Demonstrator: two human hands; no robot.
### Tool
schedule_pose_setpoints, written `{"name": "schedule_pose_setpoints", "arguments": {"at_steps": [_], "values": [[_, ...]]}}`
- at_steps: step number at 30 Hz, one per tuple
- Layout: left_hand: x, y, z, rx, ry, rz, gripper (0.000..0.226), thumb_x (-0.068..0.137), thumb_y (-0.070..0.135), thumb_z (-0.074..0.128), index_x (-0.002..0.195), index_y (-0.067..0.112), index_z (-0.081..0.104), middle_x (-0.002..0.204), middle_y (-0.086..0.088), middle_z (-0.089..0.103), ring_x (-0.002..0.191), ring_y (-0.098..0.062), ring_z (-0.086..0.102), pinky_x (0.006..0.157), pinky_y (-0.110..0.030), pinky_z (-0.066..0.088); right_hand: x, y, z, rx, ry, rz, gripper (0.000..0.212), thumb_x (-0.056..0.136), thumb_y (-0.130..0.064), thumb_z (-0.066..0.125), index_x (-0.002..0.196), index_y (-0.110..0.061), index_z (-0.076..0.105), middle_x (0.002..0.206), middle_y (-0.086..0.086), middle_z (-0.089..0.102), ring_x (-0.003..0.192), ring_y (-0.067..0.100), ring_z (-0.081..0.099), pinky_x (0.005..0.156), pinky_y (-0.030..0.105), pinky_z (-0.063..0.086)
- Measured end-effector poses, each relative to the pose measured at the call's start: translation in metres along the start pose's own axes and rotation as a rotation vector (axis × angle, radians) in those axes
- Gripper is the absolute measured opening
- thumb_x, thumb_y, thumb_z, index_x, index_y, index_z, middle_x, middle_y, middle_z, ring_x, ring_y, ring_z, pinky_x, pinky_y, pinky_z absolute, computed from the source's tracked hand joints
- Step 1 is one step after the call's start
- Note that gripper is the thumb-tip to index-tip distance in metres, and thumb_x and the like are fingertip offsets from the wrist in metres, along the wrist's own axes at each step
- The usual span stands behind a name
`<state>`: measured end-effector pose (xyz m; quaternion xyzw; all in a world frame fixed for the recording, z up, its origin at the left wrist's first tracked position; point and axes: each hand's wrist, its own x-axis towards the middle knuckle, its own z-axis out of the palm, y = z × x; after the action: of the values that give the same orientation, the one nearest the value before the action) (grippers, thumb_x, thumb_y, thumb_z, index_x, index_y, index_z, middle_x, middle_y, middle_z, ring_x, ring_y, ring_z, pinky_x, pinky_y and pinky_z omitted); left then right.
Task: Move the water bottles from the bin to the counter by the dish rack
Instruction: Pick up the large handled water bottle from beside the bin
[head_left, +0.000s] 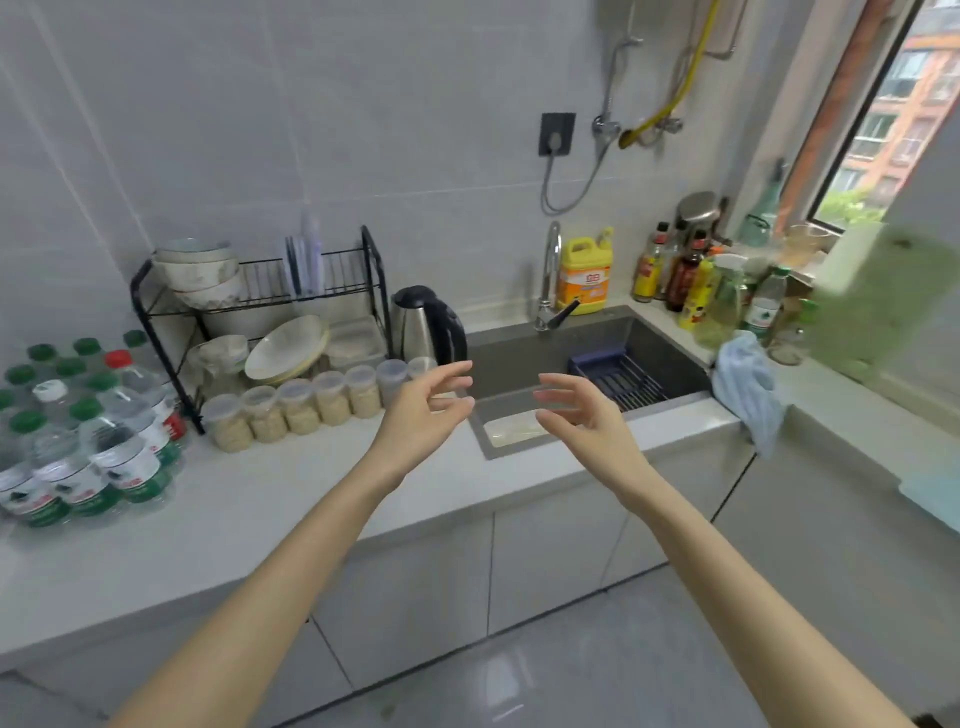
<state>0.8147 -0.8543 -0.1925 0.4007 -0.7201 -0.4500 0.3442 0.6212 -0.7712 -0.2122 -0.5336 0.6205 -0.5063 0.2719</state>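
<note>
Several clear water bottles (88, 441) with green caps and green-white labels stand packed together on the white counter (291, 488) at the far left, touching the black dish rack (260, 296). One bottle there has a red cap, another a white cap. My left hand (426, 410) and my right hand (576, 415) hover side by side over the front edge of the sink, palms facing each other, fingers spread, holding nothing. No bin shows in this view.
The steel sink (587, 358) holds a blue basket. A row of lidded grain jars (301, 405) lines the counter before the rack, with a kettle (426, 322) beside it. Sauce bottles (691, 275), yellow detergent (584, 273) and a blue cloth (748, 384) crowd the right corner.
</note>
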Motion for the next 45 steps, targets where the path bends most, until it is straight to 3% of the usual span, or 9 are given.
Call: {"name": "schedule_pose_setpoints", "arguments": {"at_steps": [4,11,14,21,26,32,37,41,45], "values": [[0.005,0.044,0.076,0.007,-0.163,0.107,0.043,0.092,0.014,0.061,0.132,0.027,0.053,0.124,0.006,0.063,0.102,-0.001,0.061,0.072,-0.006,0.048,-0.046,0.013,-0.079,-0.036,0.157,0.044,0.038,0.092,-0.019,0.063,0.127,-0.027,0.054,0.116,-0.008,0.065,0.102,0.004,0.063,0.08,0.017,0.049],[-0.013,0.116,0.23,-0.003,-0.422,0.236,0.045,0.092,0.014,0.061,0.134,0.028,0.053,0.124,0.007,0.062,0.1,-0.001,0.061,0.079,-0.012,0.046,-0.146,0.032,-0.222,-0.155,0.41,0.115,0.039,0.091,-0.02,0.064,0.129,-0.026,0.053,0.12,-0.008,0.063,0.106,0.002,0.06,0.083,0.014,0.05],[-0.03,0.144,0.302,-0.028,-0.525,0.299,0.043,0.092,0.015,0.06,0.133,0.029,0.053,0.123,0.009,0.062,0.098,0.003,0.06,0.072,-0.006,0.045,-0.198,0.038,-0.286,-0.213,0.5,0.154,0.039,0.092,-0.017,0.063,0.129,-0.025,0.053,0.119,-0.006,0.063,0.109,0.003,0.059,0.083,0.007,0.047],[-0.097,0.224,0.484,-0.121,-0.798,0.391,0.044,0.091,0.016,0.061,0.133,0.03,0.053,0.126,0.006,0.062,0.098,0.001,0.061,0.075,-0.011,0.048,-0.341,0.047,-0.429,-0.297,0.765,0.256,0.04,0.093,-0.016,0.061,0.13,-0.025,0.052,0.122,-0.005,0.062,0.112,0.008,0.058,0.091,0.019,0.046],[-0.148,0.277,0.584,-0.147,-0.949,0.448,0.044,0.091,0.018,0.062,0.132,0.032,0.054,0.124,0.01,0.062,0.104,-0.006,0.062,0.077,-0.016,0.047,-0.425,0.045,-0.497,-0.323,0.935,0.309,0.039,0.092,-0.016,0.062,0.129,-0.027,0.052,0.121,-0.006,0.062,0.109,0.008,0.06,0.092,0.023,0.049],[-0.2,0.334,0.676,-0.192,-1.126,0.512,0.044,0.093,0.016,0.06,0.133,0.031,0.052,0.122,0.011,0.062,0.099,0.002,0.062,0.077,-0.013,0.049,-0.504,0.05,-0.561,-0.346,1.136,0.371,0.041,0.092,-0.014,0.062,0.129,-0.028,0.053,0.119,-0.011,0.063,0.106,0.007,0.061,0.084,0.017,0.046],[-0.233,0.374,0.759,-0.215,-1.244,0.558,0.043,0.091,0.014,0.061,0.13,0.03,0.055,0.121,0.006,0.064,0.1,-0.01,0.065,0.078,-0.02,0.049,-0.553,0.058,-0.615,-0.377,1.248,0.408,0.042,0.091,-0.013,0.063,0.13,-0.025,0.052,0.12,-0.008,0.063,0.107,0.01,0.061,0.082,0.015,0.045],[-0.256,0.406,0.837,-0.251,-1.332,0.589,0.042,0.091,0.013,0.061,0.129,0.029,0.055,0.119,0.007,0.065,0.09,0.0,0.066,0.081,-0.021,0.051,-0.59,0.071,-0.673,-0.41,1.332,0.429,0.041,0.091,-0.014,0.063,0.129,-0.027,0.053,0.121,-0.006,0.063,0.106,0.01,0.062,0.08,0.01,0.047],[-0.273,0.442,0.908,-0.269,-1.399,0.607,0.042,0.091,0.015,0.061,0.129,0.031,0.055,0.12,0.011,0.065,0.094,-0.001,0.066,0.08,-0.02,0.052,-0.616,0.08,-0.732,-0.392,1.366,0.455,0.039,0.091,-0.013,0.062,0.126,-0.028,0.053,0.121,-0.006,0.063,0.103,0.008,0.062,0.078,0.004,0.046]]}}
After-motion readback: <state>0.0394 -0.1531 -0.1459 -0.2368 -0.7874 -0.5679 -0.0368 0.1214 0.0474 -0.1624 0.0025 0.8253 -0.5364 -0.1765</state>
